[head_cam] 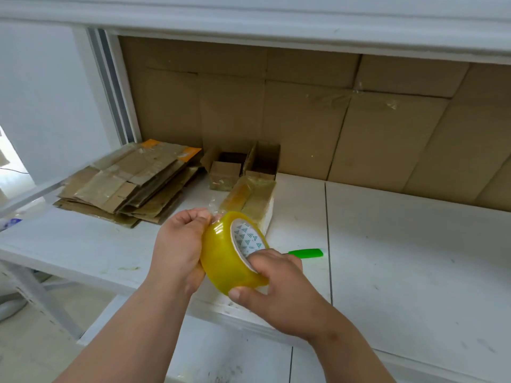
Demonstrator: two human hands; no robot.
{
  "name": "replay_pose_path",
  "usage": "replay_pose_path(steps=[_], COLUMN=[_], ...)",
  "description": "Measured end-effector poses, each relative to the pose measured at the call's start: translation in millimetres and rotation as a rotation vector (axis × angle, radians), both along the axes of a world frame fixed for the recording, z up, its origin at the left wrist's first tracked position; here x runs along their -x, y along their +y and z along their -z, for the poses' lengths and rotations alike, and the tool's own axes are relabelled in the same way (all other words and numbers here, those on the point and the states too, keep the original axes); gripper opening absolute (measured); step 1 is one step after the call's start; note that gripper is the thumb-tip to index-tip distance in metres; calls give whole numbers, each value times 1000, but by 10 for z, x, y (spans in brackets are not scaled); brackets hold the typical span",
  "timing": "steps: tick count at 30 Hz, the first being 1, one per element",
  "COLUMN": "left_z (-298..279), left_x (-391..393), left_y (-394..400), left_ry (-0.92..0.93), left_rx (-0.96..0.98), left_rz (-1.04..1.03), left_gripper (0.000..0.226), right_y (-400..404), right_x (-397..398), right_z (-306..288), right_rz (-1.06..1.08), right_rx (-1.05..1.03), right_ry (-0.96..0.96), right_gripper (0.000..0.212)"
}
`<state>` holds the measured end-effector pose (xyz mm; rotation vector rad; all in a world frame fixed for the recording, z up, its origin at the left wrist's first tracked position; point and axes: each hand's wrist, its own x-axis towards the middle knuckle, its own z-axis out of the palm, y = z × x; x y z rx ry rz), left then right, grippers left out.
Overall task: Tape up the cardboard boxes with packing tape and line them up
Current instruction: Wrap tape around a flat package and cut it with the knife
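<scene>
status: taping in progress, most of the task outstanding.

the tape roll [233, 252] is held at frame centre, above the front edge of the white table [401, 258]. the right hand [276, 291] grasps the roll, with fingers curled into the core and the thumb pressed on the outer winding. the left hand [179, 244] cups the roll's left side; its fingertips are clenched at the top of the roll, apparently pinching the free end of the tape, though the clear film is hard to make out.

work items:
- one box [253, 201] lies just beyond the roll, centre of frame, glossy with tape on its upper faces. judged the item being wrapped; whether the tape joins it to the roll cannot be told.
- two small boxes [243, 164] stand behind it against the cardboard backing, tops open, not yet sealed.
- a stack of flat cartons [130, 186] lies at centre left, unassembled.

a green cutter [305, 253] lies on the table just right of the right hand.

remaining, by estimate: finish and cut the current strip, seal the open boxes, then set all boxes in a row. no row has been formed yet.
</scene>
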<state>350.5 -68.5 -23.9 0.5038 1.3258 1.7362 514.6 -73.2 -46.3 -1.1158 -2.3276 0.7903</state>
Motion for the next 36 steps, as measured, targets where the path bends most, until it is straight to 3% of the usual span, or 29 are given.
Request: replay_pose_path(steps=[8,14,17,23,36], left_z=[-161,-179,-125,-57,-13], left_x=[-113,-74,-88,-92,-66], left_y=[5,18,26,38,221], left_ry=[-94,-132,-131,59,39], left_rx=[-83,-44,-40,-50,-7], left_rz=[-92,-87,-95,-234,-247], left_gripper=[17,17,18,10,13], right_y=[14,167,254,452,786], right_x=[-214,-458,-531,-633,-639], right_z=[-75,-179,-268,-304,-370], right_rz=[22,196,130,7,-23], right_rx=[83,205,231,324,368], right_ry=[26,300,343,390,375], right_gripper=[28,33,37,44,50])
